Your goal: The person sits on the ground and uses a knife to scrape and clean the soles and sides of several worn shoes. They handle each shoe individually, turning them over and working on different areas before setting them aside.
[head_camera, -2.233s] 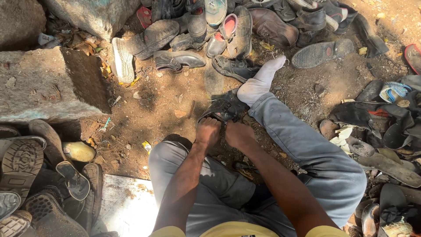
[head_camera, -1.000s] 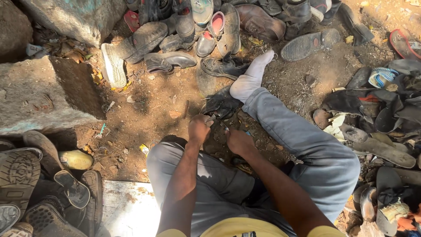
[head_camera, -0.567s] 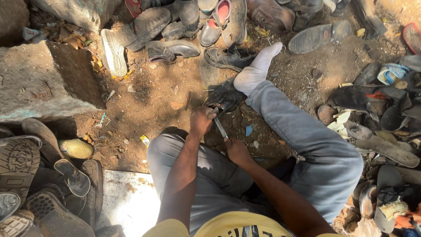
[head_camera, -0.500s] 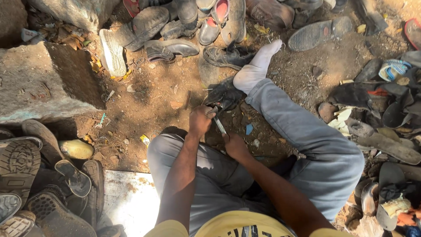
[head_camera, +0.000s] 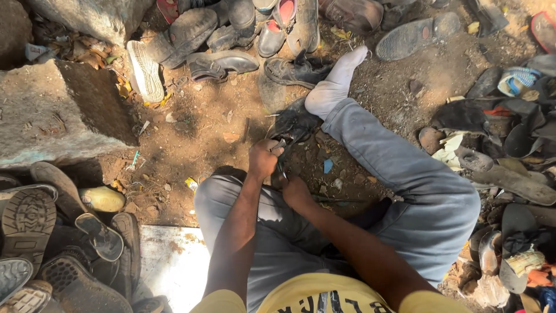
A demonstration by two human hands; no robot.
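I sit on the dirt ground in grey trousers, my right leg stretched out with a white sock [head_camera: 339, 81] on the foot. A black shoe [head_camera: 295, 124] lies on the ground under that leg's ankle. My left hand [head_camera: 264, 159] is closed in a fist at the shoe's near edge, gripping it. My right hand [head_camera: 295, 191] sits just behind it, closed on a thin metal tool [head_camera: 281, 170] that points toward the shoe. The tool's tip is hidden between the two hands.
Worn shoes and soles are heaped along the far edge [head_camera: 231, 35], down the right side [head_camera: 509, 174] and at the near left [head_camera: 58, 232]. A large grey stone block [head_camera: 52, 110] stands on the left. A pale slab [head_camera: 174, 261] lies by my left thigh.
Both hands were down at the shoe, then the right hand pulled back toward my lap with the thin tool. The camera view has tilted slightly.
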